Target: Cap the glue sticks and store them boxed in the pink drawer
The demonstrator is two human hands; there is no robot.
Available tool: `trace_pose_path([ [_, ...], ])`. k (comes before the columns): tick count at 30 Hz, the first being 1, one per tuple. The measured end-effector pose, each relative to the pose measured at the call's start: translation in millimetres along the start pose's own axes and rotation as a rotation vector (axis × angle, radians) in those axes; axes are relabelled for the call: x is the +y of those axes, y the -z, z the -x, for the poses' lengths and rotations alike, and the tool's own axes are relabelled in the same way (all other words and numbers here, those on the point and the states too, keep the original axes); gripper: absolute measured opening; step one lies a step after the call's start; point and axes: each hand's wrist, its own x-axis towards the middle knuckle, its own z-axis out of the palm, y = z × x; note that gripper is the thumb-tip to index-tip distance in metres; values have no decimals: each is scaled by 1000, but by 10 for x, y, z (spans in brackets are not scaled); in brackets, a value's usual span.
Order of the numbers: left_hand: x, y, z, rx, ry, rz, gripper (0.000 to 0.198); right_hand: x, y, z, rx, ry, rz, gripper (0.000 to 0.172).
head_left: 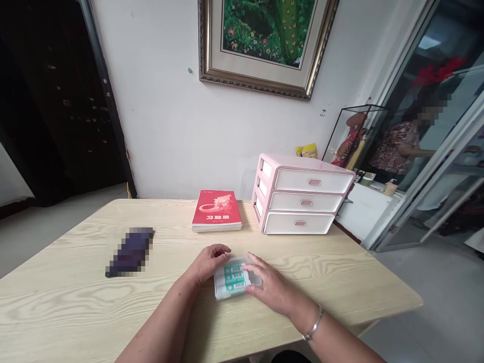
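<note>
A flat, translucent plastic case (220, 288) lies on the wooden table in front of me. Small green-and-white labelled packets (236, 276) show through it, side by side. My left hand (212, 263) is closed at the case's far left corner, its fingers curled over the edge. On the other side, my right hand (271, 288) spans the case's right end, thumb by the near edge and fingers towards the far edge. Its fingers partly cover that end. A bracelet (314, 325) circles my right wrist.
On the table (56, 297) lie a red book stack (217, 212) and a dark, blurred item (132, 252) at left. A pink-and-white drawer unit (302, 194) stands back right. Beyond the glass doorway is another person (401, 146). A framed picture (257, 83) hangs on the wall.
</note>
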Motion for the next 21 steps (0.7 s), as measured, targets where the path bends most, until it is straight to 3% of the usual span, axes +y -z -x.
trace_pose_path([
  [5, -127, 136, -38, 79, -94, -82, 50, 158, -282, -625, 227, -68, -115, 43],
  [7, -182, 200, -48, 101, -131, -166, 57, 201, -354, -842, 321, -206, -202, 39],
  [10, -241, 239, -51, 70, -139, -320, 85, 264, -387, -1051, 380, -467, -341, 32],
  [13, -277, 219, -59, 32, -149, -457, 99, 325, -377, -1090, 368, -585, -403, 35],
  [21, -306, 102, -90, 80, -199, -551, 90, 248, -395, -902, 275, -701, -643, 53],
])
